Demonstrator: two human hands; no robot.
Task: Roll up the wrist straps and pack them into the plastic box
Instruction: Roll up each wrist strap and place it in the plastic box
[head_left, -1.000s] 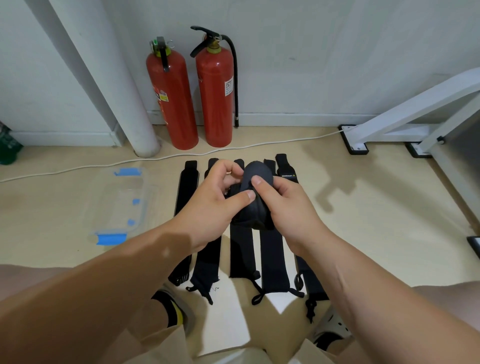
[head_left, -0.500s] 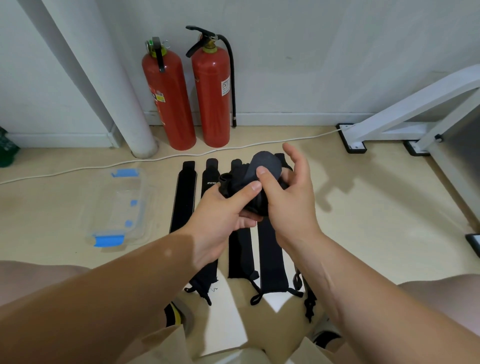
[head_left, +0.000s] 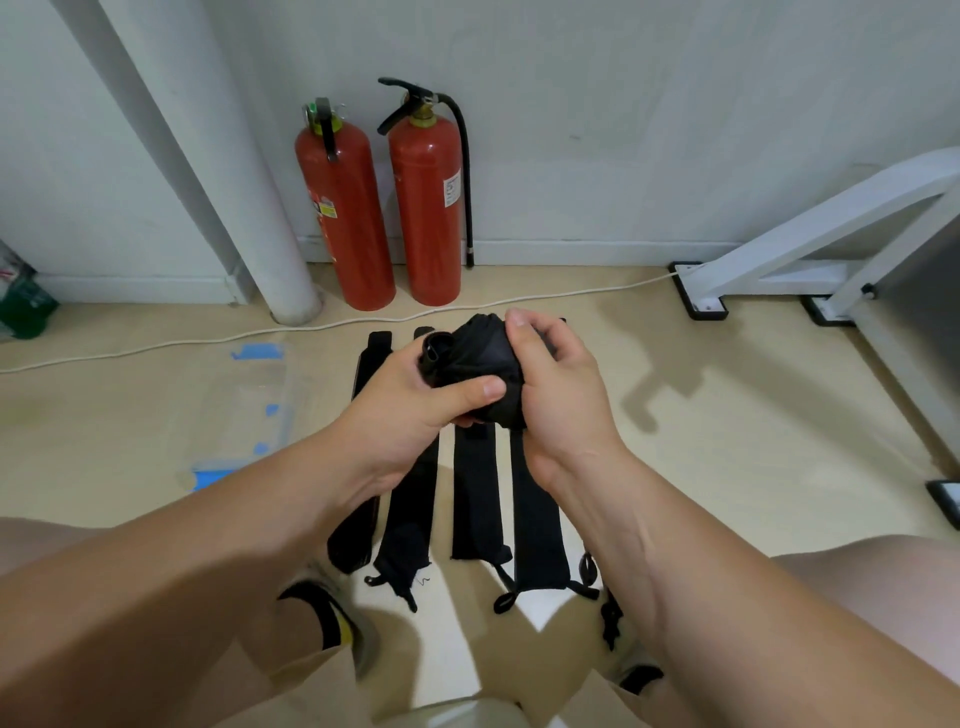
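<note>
- My left hand (head_left: 410, 410) and right hand (head_left: 558, 395) both clench one black roll (head_left: 470, 358) of strap, held up above the floor (head_left: 727, 441) in front of me.
- My left grip wraps the roll from the left and below, thumb laid across its near face; the coiled end of the roll shows just above that hand.
- My right grip closes over the roll's right side, fingertips curled onto its top.
- Under my hands, flat straps (head_left: 475, 499) lie side by side on the floor, running away from me; I can make out four plainly, and a fifth is mostly hidden by my right forearm. Their loop ends point toward my feet.
- The box (head_left: 249, 410) is clear plastic with blue clips, set on the floor to the left of the straps, well apart from the roll. I cannot tell whether anything is in it.
- Two red extinguishers (head_left: 384, 213) stand against the wall beyond the straps, next to a white pipe (head_left: 208, 156).
- A white cable (head_left: 208, 340) runs across the floor between the extinguishers and the straps.
</note>
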